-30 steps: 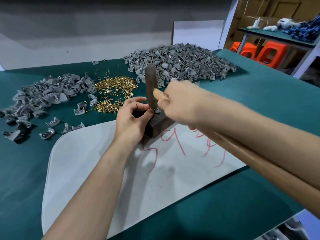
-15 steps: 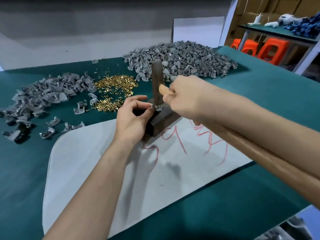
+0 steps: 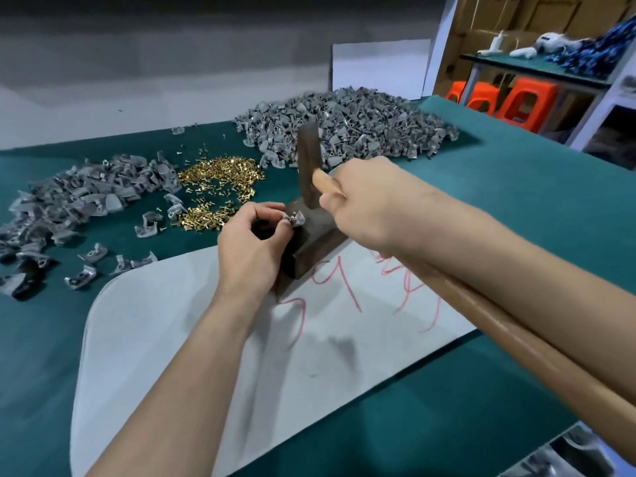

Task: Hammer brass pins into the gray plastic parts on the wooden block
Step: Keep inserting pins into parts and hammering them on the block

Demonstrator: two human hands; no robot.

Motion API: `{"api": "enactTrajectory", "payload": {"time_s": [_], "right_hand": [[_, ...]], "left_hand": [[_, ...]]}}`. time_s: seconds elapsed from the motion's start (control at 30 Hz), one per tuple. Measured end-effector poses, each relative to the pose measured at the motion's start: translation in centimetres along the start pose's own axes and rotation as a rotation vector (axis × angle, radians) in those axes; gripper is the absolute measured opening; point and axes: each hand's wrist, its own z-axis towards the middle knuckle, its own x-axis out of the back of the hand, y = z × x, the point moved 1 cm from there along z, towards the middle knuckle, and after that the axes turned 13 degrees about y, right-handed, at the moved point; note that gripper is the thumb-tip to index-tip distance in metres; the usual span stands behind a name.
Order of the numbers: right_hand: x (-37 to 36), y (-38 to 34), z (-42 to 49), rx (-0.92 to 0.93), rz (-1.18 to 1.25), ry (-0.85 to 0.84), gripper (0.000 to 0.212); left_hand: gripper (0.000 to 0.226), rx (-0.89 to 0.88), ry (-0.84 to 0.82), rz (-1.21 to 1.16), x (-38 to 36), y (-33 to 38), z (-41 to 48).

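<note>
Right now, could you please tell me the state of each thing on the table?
Left hand, pinching the gray part.
Right hand, gripping the hammer.
Hammer, head upright over the wooden block.
Gray part, resting on the wooden block.
Wooden block, lying on the white sheet.
Brass pins, loose pile.

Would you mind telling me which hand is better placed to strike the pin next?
Right: the right hand grips the hammer, its head beside the gray part that the left hand pinches on the wooden block.

Noted: a white sheet [image 3: 130,321] with red handwriting lies at the bench's [image 3: 533,173] near edge. Orange stools [image 3: 526,101] stand beneath a shelf [image 3: 537,68] beyond the far right corner.
</note>
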Motion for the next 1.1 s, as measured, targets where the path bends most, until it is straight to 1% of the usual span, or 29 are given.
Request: {"api": "enactTrajectory", "payload": {"time_s": [0.07,0.2,0.33,0.47,0.6,0.83,1.0,1.03,1.1], "right_hand": [[-0.2,0.2,0.0,-0.003,0.019,0.023,0.034],[-1.7,0.2,-0.1,-0.003,0.031,-0.034,0.033],[-2.6,0.8,0.0,-0.060,0.076,-0.053,0.031],[-2.3,1.2,0.4,-0.090,0.106,0.014,0.032],[-2.3,1.3,0.7,-0.101,0.153,0.044,0.033],[-2.1,1.5,0.6,-0.114,0.198,0.001,0.034],[-0.9,1.3,1.0,-0.116,0.170,0.126,0.035],[-1.1,1.1,0.9,-0.107,0.166,0.111,0.035],[-1.8,0.7,0.4,-0.083,0.146,0.022,0.036]], "left_hand": [[0.029,-0.043,0.034,0.003,0.0,0.1,-0.3],[0.029,-0.158,0.060,0.047,0.2,0.3,-0.5],[0.025,-0.170,0.079,0.029,0.1,0.4,-0.5],[0.021,-0.187,0.032,0.056,0.1,0.2,-0.5],[0.018,-0.159,0.014,0.092,0.1,-0.3,-0.3],[0.017,-0.083,0.010,0.038,0.0,0.2,-0.4],[0.016,-0.063,0.002,0.036,0.2,0.3,-0.3],[0.017,-0.062,0.006,0.036,0.1,0.2,-0.3],[0.017,-0.058,0.015,0.032,0.1,0.2,-0.2]]}}
